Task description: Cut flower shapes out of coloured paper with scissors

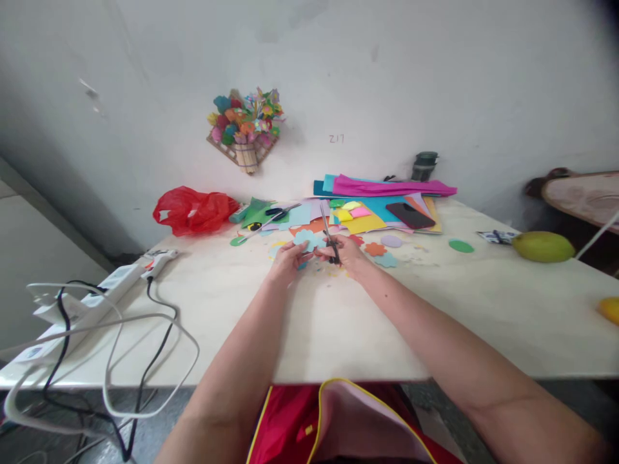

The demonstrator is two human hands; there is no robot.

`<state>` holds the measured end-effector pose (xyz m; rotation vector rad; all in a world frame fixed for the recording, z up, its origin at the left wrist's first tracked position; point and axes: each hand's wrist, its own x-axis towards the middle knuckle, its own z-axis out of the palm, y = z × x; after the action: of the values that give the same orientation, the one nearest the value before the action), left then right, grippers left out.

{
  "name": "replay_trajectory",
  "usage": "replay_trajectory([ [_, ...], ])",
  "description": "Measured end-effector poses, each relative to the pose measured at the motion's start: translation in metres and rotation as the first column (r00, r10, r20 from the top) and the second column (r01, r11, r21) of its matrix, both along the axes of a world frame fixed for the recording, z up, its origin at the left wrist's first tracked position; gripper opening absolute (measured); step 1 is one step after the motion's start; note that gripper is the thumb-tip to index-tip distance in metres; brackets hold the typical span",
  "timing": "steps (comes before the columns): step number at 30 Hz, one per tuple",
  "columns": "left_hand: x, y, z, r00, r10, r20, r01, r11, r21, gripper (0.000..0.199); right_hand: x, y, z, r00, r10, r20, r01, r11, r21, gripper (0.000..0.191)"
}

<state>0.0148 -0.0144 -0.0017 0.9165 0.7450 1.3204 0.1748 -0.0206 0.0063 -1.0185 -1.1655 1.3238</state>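
Near the middle of the table, my left hand (pixel 289 259) pinches a light blue scalloped paper piece (pixel 309 240). My right hand (pixel 349 253) grips black-handled scissors (pixel 333 249), whose blades point up and away, at the right edge of the blue piece. Beside and beyond my hands lie cut pieces: an orange flower shape (pixel 375 249), a light blue one (pixel 385 260), a lilac oval (pixel 391 241) and a green oval (pixel 461 245). Small scraps are scattered under and around my hands.
A red plastic bag (pixel 196 211), a second pair of scissors (pixel 275 219), coloured sheets (pixel 382 209) and a dark phone (pixel 411 216) lie at the back. Power strips (pixel 82 316) with cables are left. A yellow-green fruit (pixel 543 247) is right. Paper flowers (pixel 247 122) hang on the wall.
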Motion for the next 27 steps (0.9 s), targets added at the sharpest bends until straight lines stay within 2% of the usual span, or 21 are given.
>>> replay_trajectory([
  [5, 0.004, -0.003, -0.001, 0.993, -0.112, -0.026, 0.112, 0.994, 0.004, 0.019, -0.002, 0.001, 0.003, 0.987, -0.148, -0.056, 0.149, 0.989, 0.005, 0.039],
  [9, 0.005, -0.004, -0.001, 0.981, -0.152, -0.123, 0.153, 0.988, -0.002, 0.027, -0.003, 0.000, 0.005, 0.983, -0.175, -0.051, 0.178, 0.983, 0.048, 0.036],
  [17, 0.002, -0.002, -0.002, 0.962, -0.053, -0.267, 0.075, 0.994, 0.074, 0.033, 0.000, 0.005, 0.000, 0.994, -0.104, 0.019, 0.102, 0.991, 0.086, 0.034],
  [24, -0.001, 0.002, -0.002, 0.979, 0.086, -0.186, -0.076, 0.995, 0.058, 0.035, 0.013, 0.002, 0.006, 0.984, 0.011, 0.180, -0.022, 0.998, 0.055, 0.019],
  [27, -0.002, 0.002, -0.002, 0.983, 0.110, -0.146, -0.102, 0.993, 0.063, 0.034, 0.018, -0.003, 0.009, 0.957, 0.109, 0.270, -0.126, 0.991, 0.048, 0.023],
])
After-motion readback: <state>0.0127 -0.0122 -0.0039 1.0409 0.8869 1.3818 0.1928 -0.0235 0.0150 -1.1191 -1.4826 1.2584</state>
